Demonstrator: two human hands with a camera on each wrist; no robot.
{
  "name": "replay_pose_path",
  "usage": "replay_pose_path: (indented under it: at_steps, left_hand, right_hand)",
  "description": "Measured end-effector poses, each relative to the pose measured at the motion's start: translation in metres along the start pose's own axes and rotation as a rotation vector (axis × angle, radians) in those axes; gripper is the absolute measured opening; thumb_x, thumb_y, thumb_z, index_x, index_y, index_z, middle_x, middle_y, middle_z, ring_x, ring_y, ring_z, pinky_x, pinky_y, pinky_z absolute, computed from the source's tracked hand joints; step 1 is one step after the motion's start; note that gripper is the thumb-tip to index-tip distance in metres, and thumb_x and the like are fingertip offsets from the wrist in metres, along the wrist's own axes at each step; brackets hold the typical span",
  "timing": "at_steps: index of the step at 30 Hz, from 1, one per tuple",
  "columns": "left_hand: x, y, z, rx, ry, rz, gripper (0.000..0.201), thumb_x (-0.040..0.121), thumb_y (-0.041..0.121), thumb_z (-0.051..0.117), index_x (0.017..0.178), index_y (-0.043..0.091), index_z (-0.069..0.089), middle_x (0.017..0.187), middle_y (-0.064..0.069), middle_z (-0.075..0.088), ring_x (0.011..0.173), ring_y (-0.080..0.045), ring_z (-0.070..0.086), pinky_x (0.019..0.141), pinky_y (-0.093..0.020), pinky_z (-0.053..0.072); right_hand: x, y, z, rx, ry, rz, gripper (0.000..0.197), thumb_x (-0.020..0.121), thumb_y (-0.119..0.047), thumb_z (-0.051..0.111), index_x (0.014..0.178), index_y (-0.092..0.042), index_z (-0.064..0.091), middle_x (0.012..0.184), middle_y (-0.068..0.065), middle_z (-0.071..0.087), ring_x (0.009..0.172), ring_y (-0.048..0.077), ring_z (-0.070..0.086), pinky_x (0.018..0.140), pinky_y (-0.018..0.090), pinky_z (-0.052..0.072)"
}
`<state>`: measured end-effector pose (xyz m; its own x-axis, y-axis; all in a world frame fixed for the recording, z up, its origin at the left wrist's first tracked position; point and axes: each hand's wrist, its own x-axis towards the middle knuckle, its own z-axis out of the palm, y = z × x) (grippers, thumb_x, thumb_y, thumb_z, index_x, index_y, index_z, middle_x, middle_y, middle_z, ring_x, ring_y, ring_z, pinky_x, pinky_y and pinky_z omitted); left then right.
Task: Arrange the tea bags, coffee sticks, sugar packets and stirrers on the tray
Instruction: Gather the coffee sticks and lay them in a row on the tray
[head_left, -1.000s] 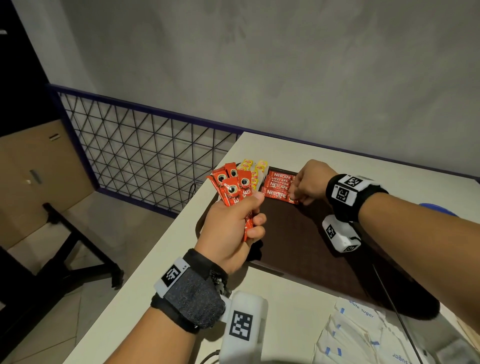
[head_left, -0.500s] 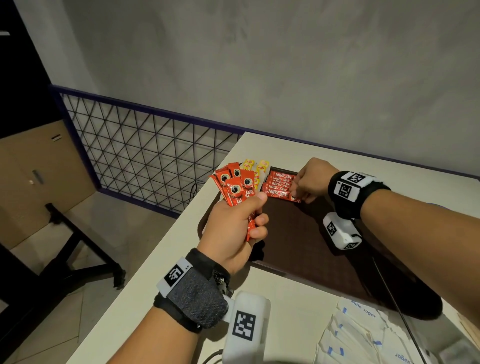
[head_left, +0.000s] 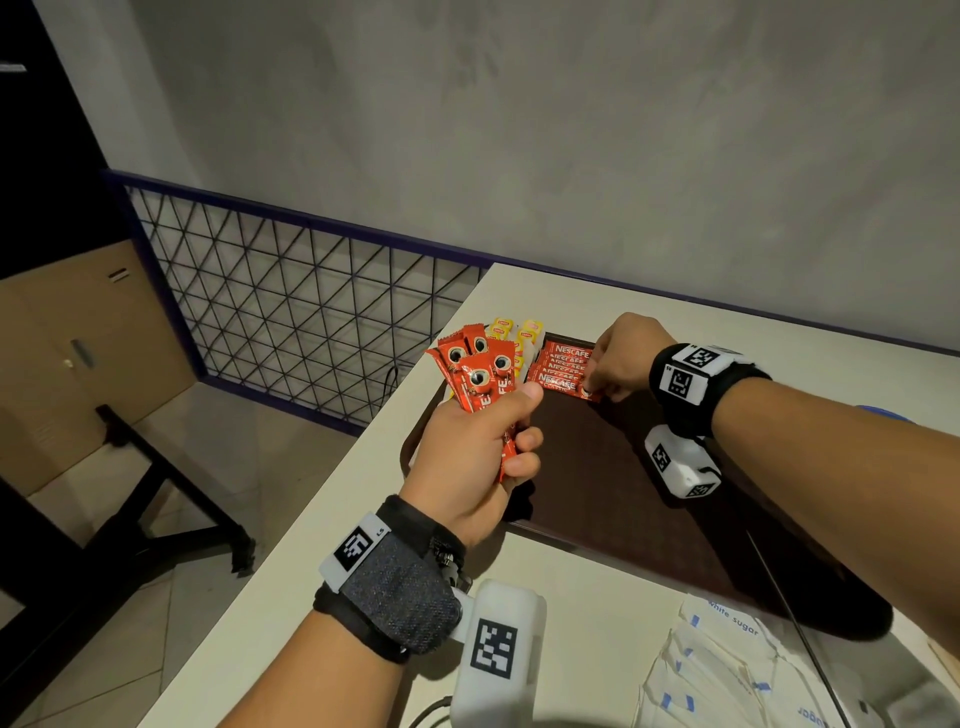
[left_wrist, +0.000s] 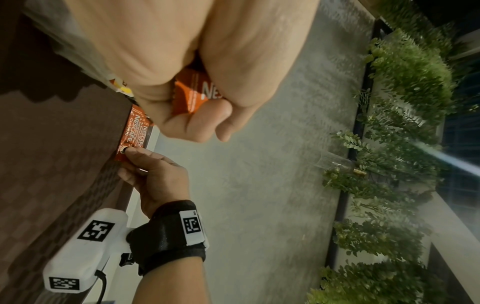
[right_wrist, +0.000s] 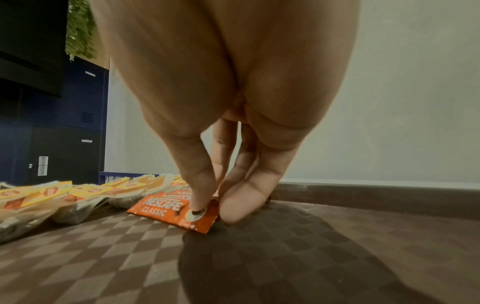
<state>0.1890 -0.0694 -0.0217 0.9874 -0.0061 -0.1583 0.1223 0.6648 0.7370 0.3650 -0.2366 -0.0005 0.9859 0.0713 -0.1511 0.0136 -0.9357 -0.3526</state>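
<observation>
Red coffee sticks (head_left: 563, 370), yellow tea bags (head_left: 531, 332), brown chequered tray (head_left: 597, 467).

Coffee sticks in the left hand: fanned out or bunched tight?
Fanned. The head view shows the coffee sticks splaying apart at their upper ends, while the left hand grips their lower ends together.

A brown rectangular tray (head_left: 597, 493) lies on the white table (head_left: 337, 545). Red foil coffee sticks (head_left: 563, 366) lie at its 12 o'clock, yellow tea bags (head_left: 530, 332) at 11, white paper sugar packets (head_left: 727, 670) off-tray at 5.
</observation>
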Motion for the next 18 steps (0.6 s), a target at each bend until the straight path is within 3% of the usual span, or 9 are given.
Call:
replay_pose_path:
  at_steps: [2,6,9,11,14,18]
  left_hand:
    - [0.0,0.0,0.0,0.001,0.003,-0.009,0.014,0.096,0.005,0.065,0.11,0.007,0.064,0.074,-0.002,0.045,0.056,-0.01,0.042,0.038,-0.014,0.029]
    - [0.0,0.001,0.001,-0.021,0.012,-0.048,0.015,0.096,0.005,0.064,0.111,0.008,0.062,0.073,-0.002,0.044,0.055,-0.009,0.039,0.036,-0.015,0.026]
    - [-0.001,0.005,0.0,-0.1,-0.01,-0.134,0.01,0.093,0.001,0.054,0.101,0.007,0.052,0.075,-0.005,0.046,0.059,-0.012,0.039,0.034,-0.016,0.027]
    - [-0.002,0.008,-0.001,-0.158,-0.032,-0.171,0.014,0.088,0.001,0.047,0.102,0.007,0.047,0.078,-0.008,0.049,0.061,-0.015,0.041,0.034,-0.017,0.03]
    - [-0.005,0.009,0.001,-0.166,-0.052,-0.17,0.015,0.091,-0.001,0.043,0.104,0.001,0.05,0.082,-0.012,0.054,0.061,-0.017,0.049,0.036,-0.018,0.035]
    - [-0.011,0.007,0.005,-0.041,-0.092,-0.113,0.018,0.098,-0.001,0.052,0.111,-0.009,0.061,0.089,-0.017,0.07,0.068,-0.025,0.069,0.044,-0.021,0.049]
  right_hand:
    - [-0.001,0.0,-0.001,0.021,0.005,0.001,0.017,0.076,-0.013,0.087,0.085,-0.003,0.079,0.078,0.01,0.078,0.072,0.022,0.077,0.074,0.036,0.065]
    - [-0.004,0.002,-0.004,0.029,0.022,-0.016,0.021,0.075,-0.016,0.091,0.088,-0.005,0.078,0.085,0.01,0.079,0.079,0.025,0.078,0.08,0.042,0.065]
    - [-0.01,0.003,-0.012,0.073,0.06,-0.034,0.017,0.077,-0.016,0.088,0.084,-0.005,0.078,0.083,0.011,0.079,0.079,0.027,0.078,0.077,0.046,0.066]
    - [-0.021,0.001,-0.02,0.172,0.098,-0.076,0.011,0.082,-0.017,0.084,0.085,-0.008,0.078,0.084,0.008,0.079,0.078,0.024,0.077,0.074,0.042,0.066]
    - [-0.053,-0.008,-0.031,0.395,0.115,-0.194,0.007,0.089,-0.02,0.078,0.086,-0.014,0.078,0.081,-0.003,0.077,0.074,0.016,0.072,0.068,0.035,0.065]
    - [-0.104,-0.018,-0.037,0.604,0.061,-0.327,0.013,0.091,-0.03,0.078,0.094,-0.017,0.078,0.088,0.01,0.078,0.069,0.019,0.068,0.073,0.043,0.061]
